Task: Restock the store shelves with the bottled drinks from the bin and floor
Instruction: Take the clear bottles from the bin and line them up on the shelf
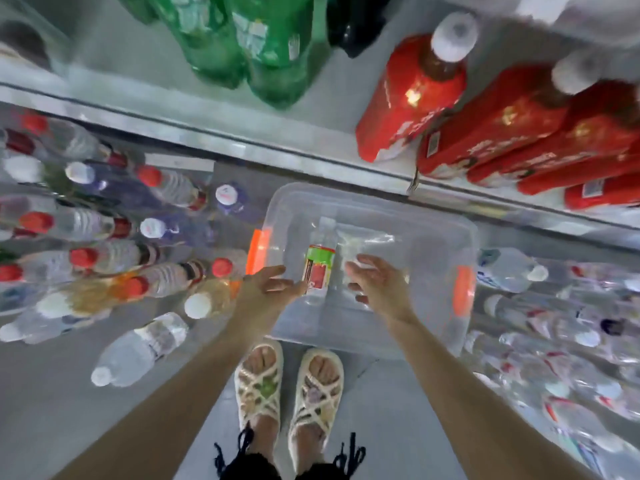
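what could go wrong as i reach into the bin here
1. The left hand and right hand are both open over the bin; taking the green-labelled bottle and the clear bottle beside it at once could mean a weak hold and a drop.
2. Water bottles crowd the floor on both sides of the feet; a sideways step may knock one over.

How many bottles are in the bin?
2 in the bin: a green-labelled bottle beside the left hand, and what looks like a clear bottle right of it, partly under the right hand; blur may hide more.
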Tool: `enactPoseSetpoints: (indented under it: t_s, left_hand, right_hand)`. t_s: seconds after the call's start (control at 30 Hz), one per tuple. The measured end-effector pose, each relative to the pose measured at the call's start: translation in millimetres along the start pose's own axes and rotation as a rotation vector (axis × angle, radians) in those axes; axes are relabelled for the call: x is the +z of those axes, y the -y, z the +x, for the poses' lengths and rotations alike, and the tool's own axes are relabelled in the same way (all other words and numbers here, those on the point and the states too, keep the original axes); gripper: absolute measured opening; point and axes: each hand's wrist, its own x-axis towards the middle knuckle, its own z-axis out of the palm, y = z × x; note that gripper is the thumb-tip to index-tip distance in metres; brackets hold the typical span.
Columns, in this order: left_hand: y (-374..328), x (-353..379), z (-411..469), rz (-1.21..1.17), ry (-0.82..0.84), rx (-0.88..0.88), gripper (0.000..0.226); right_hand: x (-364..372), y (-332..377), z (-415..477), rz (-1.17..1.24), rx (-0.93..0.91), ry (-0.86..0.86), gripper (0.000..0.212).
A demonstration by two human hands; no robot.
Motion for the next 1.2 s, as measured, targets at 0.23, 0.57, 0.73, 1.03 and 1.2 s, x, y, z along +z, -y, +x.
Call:
enactPoseSetpoints:
  t_s: [0.23,0.57,0.73,1.03,1.2]
  left_hand:
    - [51,38,62,0.052,0.066,-0.095,0.060]
    - [89,63,145,0.231,0.067,-0.186,0.082]
    - [102,74,160,0.247,0.081,-0.204,0.078]
    - [91,76,145,0.313,0.069,-0.154,0.058]
    - [45,57,79,0.311,0.112,-0.065,0.054]
  right_hand:
    - [23,-61,76,0.024,0.083,0.032,0.033]
    - [45,-88,155,0.069,0.104,0.145,0.047]
    - [56,-96,171,0.100,0.090,0.198,0.031]
    - [45,-74,153,0.035,0.086,0.246,0.033]
    - [18,-24,86,0.061,0.041,0.242,0.023]
